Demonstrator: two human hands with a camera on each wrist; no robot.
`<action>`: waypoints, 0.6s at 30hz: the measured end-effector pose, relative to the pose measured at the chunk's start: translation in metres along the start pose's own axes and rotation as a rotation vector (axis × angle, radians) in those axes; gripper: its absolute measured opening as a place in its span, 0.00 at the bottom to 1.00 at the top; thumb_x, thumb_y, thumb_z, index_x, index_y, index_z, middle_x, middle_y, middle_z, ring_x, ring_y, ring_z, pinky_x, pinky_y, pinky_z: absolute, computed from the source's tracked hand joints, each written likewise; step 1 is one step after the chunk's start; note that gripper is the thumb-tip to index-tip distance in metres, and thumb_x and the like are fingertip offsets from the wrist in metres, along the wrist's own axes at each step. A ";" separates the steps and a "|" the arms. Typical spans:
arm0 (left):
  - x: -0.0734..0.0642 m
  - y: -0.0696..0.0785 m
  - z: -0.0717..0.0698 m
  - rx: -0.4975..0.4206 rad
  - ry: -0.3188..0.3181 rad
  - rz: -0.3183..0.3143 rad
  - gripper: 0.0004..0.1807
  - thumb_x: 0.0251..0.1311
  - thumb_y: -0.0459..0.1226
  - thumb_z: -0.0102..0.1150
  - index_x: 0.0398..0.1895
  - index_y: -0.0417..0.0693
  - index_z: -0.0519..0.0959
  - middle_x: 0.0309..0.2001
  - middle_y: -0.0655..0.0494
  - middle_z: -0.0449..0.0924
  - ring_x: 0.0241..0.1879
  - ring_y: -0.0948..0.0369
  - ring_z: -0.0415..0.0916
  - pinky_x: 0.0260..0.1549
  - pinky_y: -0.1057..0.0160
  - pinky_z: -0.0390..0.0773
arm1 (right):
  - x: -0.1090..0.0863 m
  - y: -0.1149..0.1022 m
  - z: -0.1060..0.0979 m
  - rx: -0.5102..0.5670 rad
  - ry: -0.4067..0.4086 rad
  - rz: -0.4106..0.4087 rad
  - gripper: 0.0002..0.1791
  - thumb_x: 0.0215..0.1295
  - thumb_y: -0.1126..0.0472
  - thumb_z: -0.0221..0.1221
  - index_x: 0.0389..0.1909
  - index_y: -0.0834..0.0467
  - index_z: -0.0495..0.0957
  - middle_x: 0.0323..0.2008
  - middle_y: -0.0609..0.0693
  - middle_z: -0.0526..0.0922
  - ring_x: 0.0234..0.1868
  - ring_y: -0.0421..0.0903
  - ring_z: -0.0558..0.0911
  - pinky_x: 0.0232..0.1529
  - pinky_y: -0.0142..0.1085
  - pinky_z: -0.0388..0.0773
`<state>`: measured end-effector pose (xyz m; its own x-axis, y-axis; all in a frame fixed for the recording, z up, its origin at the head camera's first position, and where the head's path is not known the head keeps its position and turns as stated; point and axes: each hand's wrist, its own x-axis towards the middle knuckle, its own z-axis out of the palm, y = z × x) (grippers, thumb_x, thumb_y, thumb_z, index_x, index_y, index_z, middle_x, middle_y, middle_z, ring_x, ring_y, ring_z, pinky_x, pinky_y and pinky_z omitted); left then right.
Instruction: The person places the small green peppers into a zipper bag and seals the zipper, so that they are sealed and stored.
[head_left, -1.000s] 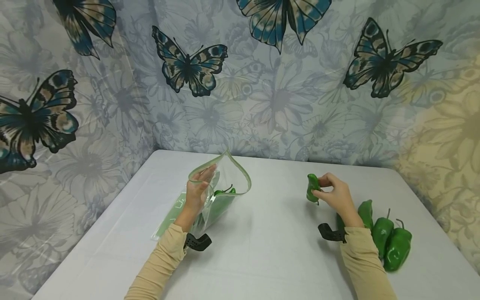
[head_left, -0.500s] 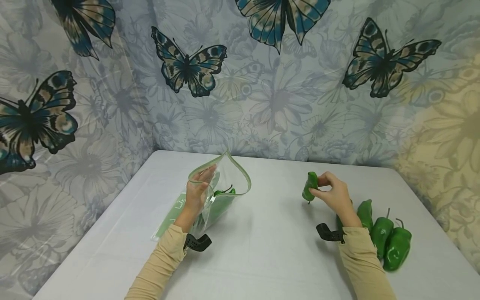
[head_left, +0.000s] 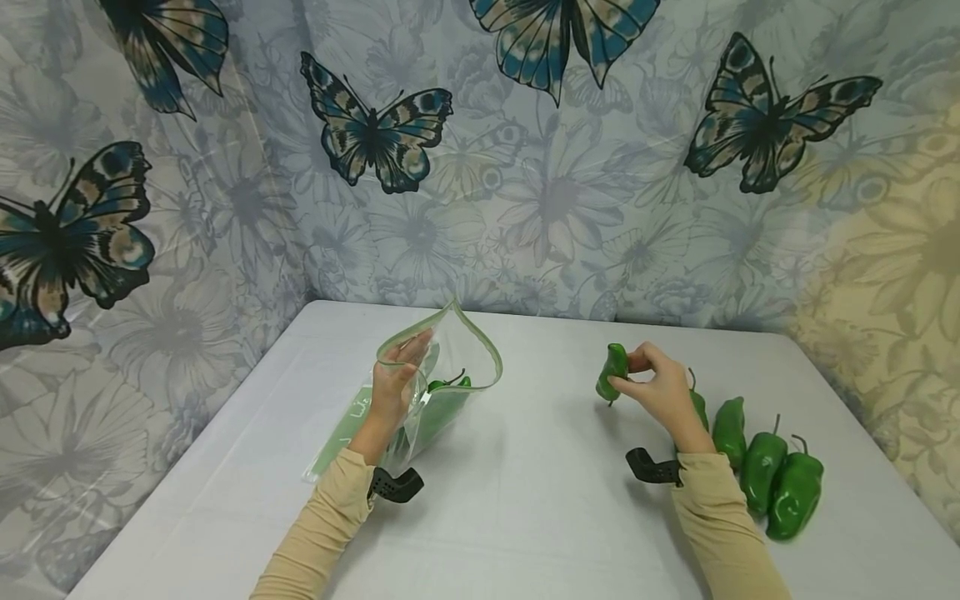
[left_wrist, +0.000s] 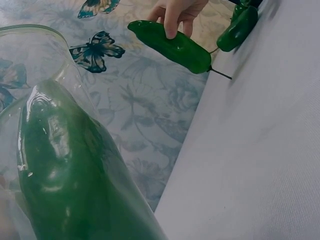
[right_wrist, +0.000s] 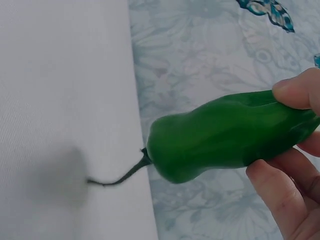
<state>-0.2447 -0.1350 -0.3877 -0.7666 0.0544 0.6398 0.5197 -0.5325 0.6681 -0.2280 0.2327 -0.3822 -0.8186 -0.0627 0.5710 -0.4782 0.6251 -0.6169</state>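
Note:
In the head view my left hand (head_left: 395, 379) holds the side of a clear zip bag (head_left: 480, 346) with a green rim, its mouth gaping upward. Green peppers lie inside; one bagged pepper (left_wrist: 65, 165) fills much of the left wrist view. To the right, my right hand (head_left: 663, 387) pinches another green pepper (head_left: 612, 372) between thumb and fingers, above the table. In the right wrist view this held pepper (right_wrist: 220, 137) has its thin dark stem pointing down toward the white surface, with a shadow below it.
Several more green peppers (head_left: 765, 471) lie in a row beside my right forearm. A flat green-and-clear packet (head_left: 348, 429) with white lettering is under my left forearm. The white table (head_left: 540, 500) ends at a butterfly-print cloth backdrop (head_left: 555, 208).
My right hand has moved slightly left with the pepper, whose stem end swung leftward. Another pepper on the table shows more behind the wrist. The left hand and bag stay put.

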 end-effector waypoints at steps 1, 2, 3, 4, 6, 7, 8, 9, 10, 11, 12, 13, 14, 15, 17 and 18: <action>0.000 0.000 0.000 -0.003 0.001 0.002 0.31 0.45 0.50 0.65 0.50 0.43 0.72 0.50 0.53 0.75 0.54 0.57 0.67 0.58 0.57 0.59 | 0.000 0.000 0.000 0.001 0.005 0.000 0.15 0.43 0.71 0.68 0.28 0.64 0.71 0.28 0.58 0.78 0.33 0.56 0.77 0.32 0.50 0.72; 0.000 0.000 0.000 0.001 0.001 0.005 0.31 0.45 0.50 0.65 0.50 0.43 0.72 0.50 0.53 0.75 0.54 0.57 0.67 0.57 0.57 0.59 | 0.000 -0.001 0.001 0.003 0.011 -0.001 0.15 0.43 0.71 0.68 0.28 0.64 0.70 0.27 0.58 0.78 0.33 0.56 0.77 0.32 0.50 0.73; 0.000 0.000 0.000 0.000 0.003 0.009 0.30 0.45 0.50 0.66 0.50 0.43 0.72 0.49 0.53 0.75 0.54 0.57 0.68 0.57 0.57 0.59 | 0.000 -0.001 0.001 0.005 0.016 -0.003 0.15 0.43 0.71 0.68 0.27 0.64 0.70 0.27 0.57 0.77 0.32 0.56 0.77 0.32 0.50 0.73; 0.001 0.000 0.000 -0.002 0.003 0.012 0.30 0.45 0.49 0.66 0.49 0.42 0.72 0.49 0.53 0.75 0.54 0.57 0.68 0.58 0.57 0.59 | 0.000 -0.002 0.002 0.007 0.021 -0.003 0.15 0.43 0.71 0.68 0.27 0.64 0.70 0.27 0.57 0.77 0.32 0.56 0.77 0.32 0.50 0.73; 0.001 0.000 -0.001 0.002 0.006 0.015 0.30 0.45 0.49 0.65 0.49 0.42 0.72 0.49 0.52 0.75 0.54 0.56 0.68 0.58 0.56 0.58 | 0.000 -0.003 0.003 0.012 0.028 -0.004 0.15 0.43 0.71 0.68 0.26 0.64 0.69 0.26 0.57 0.77 0.32 0.56 0.77 0.32 0.50 0.73; 0.001 0.000 -0.001 0.006 0.007 0.014 0.30 0.45 0.49 0.65 0.49 0.41 0.72 0.49 0.52 0.75 0.54 0.56 0.68 0.58 0.55 0.58 | 0.000 -0.003 0.004 0.011 0.031 -0.005 0.15 0.43 0.70 0.68 0.26 0.64 0.69 0.26 0.56 0.77 0.32 0.56 0.77 0.31 0.50 0.73; 0.001 0.000 -0.001 0.010 0.008 0.013 0.30 0.46 0.50 0.65 0.49 0.41 0.72 0.49 0.52 0.75 0.54 0.56 0.68 0.58 0.55 0.58 | 0.000 -0.003 0.005 0.009 0.033 -0.006 0.15 0.42 0.70 0.68 0.26 0.64 0.69 0.26 0.56 0.76 0.32 0.56 0.77 0.31 0.49 0.73; 0.001 0.000 -0.001 0.008 0.009 0.011 0.30 0.45 0.49 0.65 0.49 0.41 0.72 0.49 0.52 0.75 0.54 0.56 0.68 0.58 0.55 0.58 | 0.000 -0.003 0.006 0.007 0.035 -0.005 0.15 0.42 0.70 0.68 0.26 0.64 0.69 0.26 0.56 0.76 0.31 0.55 0.77 0.32 0.48 0.73; 0.001 0.000 -0.001 0.009 0.008 0.009 0.30 0.46 0.49 0.65 0.49 0.41 0.72 0.49 0.52 0.75 0.54 0.56 0.68 0.58 0.55 0.58 | 0.000 -0.003 0.006 0.006 0.036 -0.004 0.15 0.42 0.70 0.68 0.26 0.64 0.69 0.25 0.56 0.77 0.31 0.55 0.77 0.32 0.48 0.72; 0.001 0.001 -0.001 0.010 0.010 0.007 0.30 0.45 0.50 0.65 0.49 0.42 0.72 0.49 0.52 0.75 0.54 0.56 0.68 0.58 0.55 0.58 | 0.000 -0.003 0.007 0.008 0.037 -0.002 0.15 0.42 0.70 0.68 0.26 0.64 0.69 0.25 0.56 0.77 0.31 0.55 0.77 0.32 0.48 0.72; 0.001 0.001 -0.001 0.008 0.010 0.006 0.30 0.45 0.50 0.65 0.49 0.42 0.72 0.49 0.53 0.75 0.54 0.57 0.68 0.58 0.55 0.58 | 0.000 -0.003 0.007 0.009 0.037 0.000 0.16 0.42 0.70 0.68 0.26 0.64 0.69 0.25 0.56 0.77 0.31 0.55 0.77 0.32 0.48 0.72; 0.000 0.001 -0.001 0.008 0.011 0.005 0.30 0.45 0.49 0.66 0.49 0.42 0.73 0.49 0.53 0.76 0.54 0.57 0.68 0.58 0.56 0.58 | 0.000 -0.003 0.007 0.012 0.038 0.003 0.16 0.42 0.70 0.68 0.26 0.64 0.69 0.25 0.56 0.77 0.31 0.55 0.77 0.33 0.49 0.72; 0.000 0.001 -0.001 0.008 0.012 0.004 0.30 0.45 0.49 0.66 0.49 0.42 0.73 0.49 0.53 0.76 0.54 0.57 0.68 0.58 0.56 0.58 | 0.000 -0.003 0.008 0.016 0.038 0.004 0.16 0.43 0.69 0.68 0.26 0.64 0.69 0.25 0.56 0.77 0.31 0.55 0.77 0.33 0.50 0.72; 0.000 0.002 0.000 0.006 0.013 0.004 0.30 0.45 0.49 0.66 0.49 0.42 0.73 0.49 0.53 0.76 0.54 0.57 0.68 0.58 0.56 0.58 | 0.000 -0.003 0.008 0.023 0.038 0.005 0.16 0.43 0.69 0.68 0.26 0.64 0.69 0.25 0.56 0.76 0.31 0.56 0.77 0.34 0.51 0.72; 0.000 0.001 0.000 0.003 0.013 0.008 0.30 0.45 0.49 0.66 0.49 0.43 0.73 0.49 0.53 0.76 0.53 0.57 0.68 0.57 0.56 0.59 | 0.000 -0.004 0.008 0.038 0.042 0.005 0.16 0.43 0.69 0.68 0.26 0.65 0.68 0.25 0.56 0.76 0.31 0.57 0.77 0.35 0.53 0.72; 0.000 0.001 0.000 0.000 0.011 0.008 0.30 0.45 0.49 0.66 0.49 0.43 0.73 0.49 0.53 0.76 0.53 0.57 0.68 0.57 0.56 0.59 | 0.000 -0.004 0.008 0.046 0.045 0.004 0.16 0.43 0.69 0.68 0.26 0.65 0.68 0.25 0.57 0.75 0.32 0.57 0.77 0.36 0.53 0.72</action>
<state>-0.2442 -0.1357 -0.3871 -0.7668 0.0407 0.6406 0.5258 -0.5325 0.6633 -0.2283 0.2241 -0.3838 -0.8055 -0.0244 0.5920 -0.4901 0.5891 -0.6425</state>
